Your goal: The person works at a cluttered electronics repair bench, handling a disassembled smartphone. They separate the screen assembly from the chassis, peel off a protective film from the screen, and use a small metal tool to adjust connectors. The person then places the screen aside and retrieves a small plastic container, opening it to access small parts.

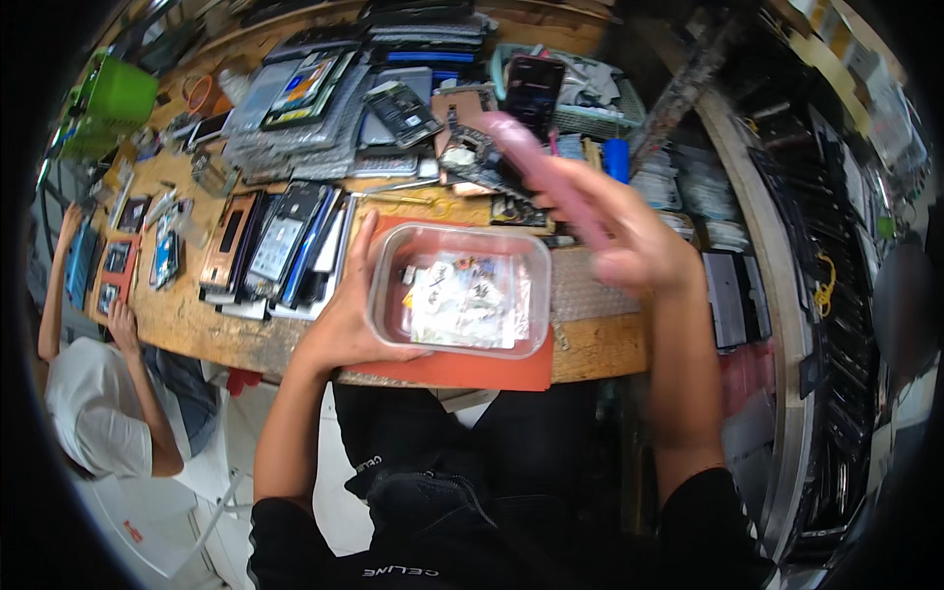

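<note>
A clear plastic container [539, 324] stands on an orange mat [472, 374] in front of me. Small white and clear packets [464, 303] lie inside it. My left hand [339, 320] grips the container's left side, thumb along the near edge and fingers along the far left. Up and to the right of the container, my right hand [644, 241] is closed around a pink lid [562, 187]. The lid is tilted, seen nearly edge-on and smeared by motion. It is apart from the container.
Phones and phone parts [285, 241] stand in rows on the left, with bubble-wrapped stacks [295, 138] behind. A phone [534, 88] leans on a green basket [629, 108] at the back. Bubble wrap [595, 285] lies right of the container. Another person [98, 403] works at far left.
</note>
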The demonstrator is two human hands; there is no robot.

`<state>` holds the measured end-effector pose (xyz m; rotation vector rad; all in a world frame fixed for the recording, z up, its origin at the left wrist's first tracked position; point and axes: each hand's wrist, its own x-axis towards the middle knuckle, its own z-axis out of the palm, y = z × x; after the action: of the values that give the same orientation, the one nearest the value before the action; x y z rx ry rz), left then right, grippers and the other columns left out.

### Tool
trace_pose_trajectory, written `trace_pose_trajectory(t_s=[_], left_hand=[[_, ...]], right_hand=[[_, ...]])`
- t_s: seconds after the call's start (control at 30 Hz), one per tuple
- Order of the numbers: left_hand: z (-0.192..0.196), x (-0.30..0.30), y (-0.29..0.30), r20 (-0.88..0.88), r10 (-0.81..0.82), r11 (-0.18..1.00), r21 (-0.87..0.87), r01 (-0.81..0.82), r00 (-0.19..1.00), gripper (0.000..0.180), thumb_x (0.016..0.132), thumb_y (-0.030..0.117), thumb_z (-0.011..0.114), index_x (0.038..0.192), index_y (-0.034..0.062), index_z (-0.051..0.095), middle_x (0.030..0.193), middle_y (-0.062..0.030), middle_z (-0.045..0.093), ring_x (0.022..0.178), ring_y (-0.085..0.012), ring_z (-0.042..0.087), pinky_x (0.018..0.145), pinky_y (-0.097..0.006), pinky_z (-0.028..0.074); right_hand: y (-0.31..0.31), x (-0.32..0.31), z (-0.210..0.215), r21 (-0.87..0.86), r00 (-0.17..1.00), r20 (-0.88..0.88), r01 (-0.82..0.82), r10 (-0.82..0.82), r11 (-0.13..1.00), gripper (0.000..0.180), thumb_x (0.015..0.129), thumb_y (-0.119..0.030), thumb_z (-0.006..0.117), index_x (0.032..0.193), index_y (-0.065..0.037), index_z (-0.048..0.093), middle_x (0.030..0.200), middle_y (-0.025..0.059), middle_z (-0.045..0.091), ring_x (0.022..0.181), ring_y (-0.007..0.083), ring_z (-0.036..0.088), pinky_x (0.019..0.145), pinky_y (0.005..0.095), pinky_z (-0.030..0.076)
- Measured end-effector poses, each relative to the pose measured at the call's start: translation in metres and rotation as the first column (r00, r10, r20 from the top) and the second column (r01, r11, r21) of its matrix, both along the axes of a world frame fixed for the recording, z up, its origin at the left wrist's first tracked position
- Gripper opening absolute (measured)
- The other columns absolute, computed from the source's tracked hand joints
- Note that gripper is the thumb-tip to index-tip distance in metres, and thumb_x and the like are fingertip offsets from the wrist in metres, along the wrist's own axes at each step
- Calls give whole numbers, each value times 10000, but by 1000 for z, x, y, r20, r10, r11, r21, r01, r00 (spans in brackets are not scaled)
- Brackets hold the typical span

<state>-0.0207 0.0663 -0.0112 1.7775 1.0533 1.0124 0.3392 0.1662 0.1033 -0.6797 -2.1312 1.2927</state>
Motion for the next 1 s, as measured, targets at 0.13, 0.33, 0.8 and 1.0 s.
trace_pose_trajectory(t_s=[0.13,0.33,0.8,1.0], left_hand=[[1,-5,-9,-235,98,990,125,-70,967,1797,538,413,1119,1750,97,-170,1719,-261,359,1581,-406,411,1299,-523,353],[21,-22,-34,217,194,961,154,-230,957,1424,776,510,991,1755,22,79,1658,-289,418,1567,-398,431,1280,-525,374],[26,-2,-84,-388,382,916,280,-288,839,178,878,11,824,1038,-6,747,1074,-119,687,1024,-335,661,856,-418,542],[39,-14,-83,-163,427,902,140,-408,889,116,893,-22,796,970,0,713,984,-106,706,898,-290,664,812,-381,530]], right_hand=[[-55,55,-9,29,975,136,175,-178,984,1126,708,-533,906,1644,-58,497,1576,189,527,1472,337,521,1219,485,419],[-123,70,-44,434,599,545,397,-586,809,1090,666,-402,991,1584,-21,544,1559,269,510,1464,443,510,1220,518,422],[-75,-41,-19,560,874,141,317,-465,766,312,920,-24,776,1227,27,765,1055,181,762,957,330,744,847,411,586],[-55,-71,-6,604,921,160,192,-354,774,217,948,-31,755,1162,-2,781,1061,188,771,911,352,755,789,422,587]])
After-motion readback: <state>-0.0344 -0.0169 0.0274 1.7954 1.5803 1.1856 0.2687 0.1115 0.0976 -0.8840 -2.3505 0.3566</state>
